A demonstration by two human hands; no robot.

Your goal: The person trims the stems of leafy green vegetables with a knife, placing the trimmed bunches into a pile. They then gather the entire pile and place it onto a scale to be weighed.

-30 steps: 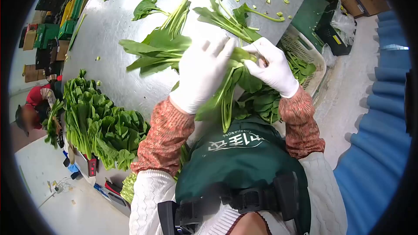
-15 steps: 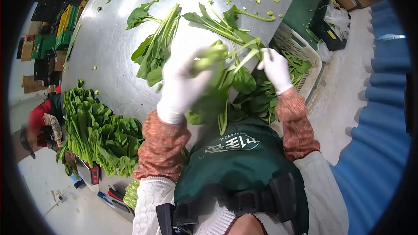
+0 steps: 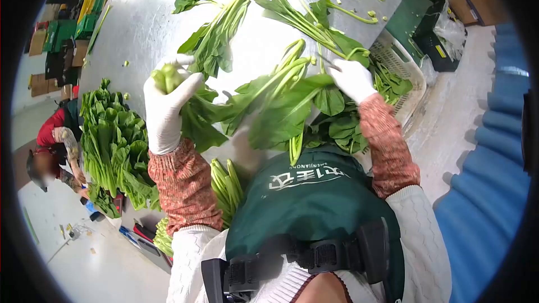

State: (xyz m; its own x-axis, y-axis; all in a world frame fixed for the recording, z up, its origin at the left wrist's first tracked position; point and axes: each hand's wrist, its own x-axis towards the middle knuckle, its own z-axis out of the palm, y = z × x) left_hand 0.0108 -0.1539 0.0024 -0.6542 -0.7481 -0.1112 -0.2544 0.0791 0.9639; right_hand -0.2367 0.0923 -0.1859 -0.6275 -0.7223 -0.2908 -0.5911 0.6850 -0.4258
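My left hand (image 3: 167, 106), in a white glove, is closed around the pale stem ends of a leafy green bunch (image 3: 199, 118), whose leaves hang out to the right. My right hand (image 3: 353, 81), also gloved, has its fingers pinched together beside loose leafy greens (image 3: 292, 101); what they hold is hidden. Those loose stalks and broad leaves lie between my hands, close to my apron. Farther up the metal table (image 3: 151, 39) rest a small bundle of greens (image 3: 222, 39) and several separate stalks (image 3: 297, 19).
A large pile of greens (image 3: 115, 146) stands at the left. At right is a white plastic basket (image 3: 415, 73) with leaves inside. Cut stem bits dot the far tabletop. Another person in a red top (image 3: 53, 126) works at far left. More stalks (image 3: 225, 185) lie by my left sleeve.
My left hand has moved left, away from the middle, carrying the bunch. My right hand stays near the basket edge. The view has shifted slightly, and stalks by my left sleeve have come into view.
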